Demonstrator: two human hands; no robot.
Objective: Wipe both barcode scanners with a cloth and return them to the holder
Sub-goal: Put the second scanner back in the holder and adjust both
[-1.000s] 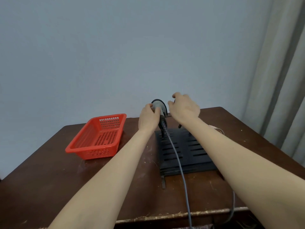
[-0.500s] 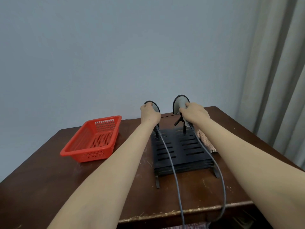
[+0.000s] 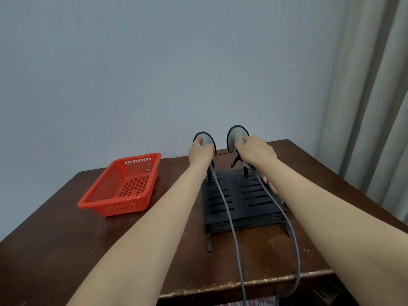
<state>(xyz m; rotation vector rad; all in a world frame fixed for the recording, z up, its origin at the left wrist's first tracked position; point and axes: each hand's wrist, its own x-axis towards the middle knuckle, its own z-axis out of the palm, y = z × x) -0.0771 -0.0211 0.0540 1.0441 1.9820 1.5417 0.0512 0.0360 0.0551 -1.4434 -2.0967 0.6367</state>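
Two grey barcode scanners stand upright at the far end of a black slotted holder. My left hand grips the left scanner just under its head. My right hand grips the right scanner the same way. A grey cable runs from each scanner over the holder and off the table's front edge. A pinkish patterned cloth lies right of the holder, mostly hidden by my right forearm.
A red perforated plastic basket with nothing in it sits on the brown wooden table left of the holder. A blue-grey wall rises behind the table. Grey curtains hang at the right.
My right hand has taken hold of the right scanner, which now stands upright. My left hand keeps its grip on the left scanner. The camera view has shifted.
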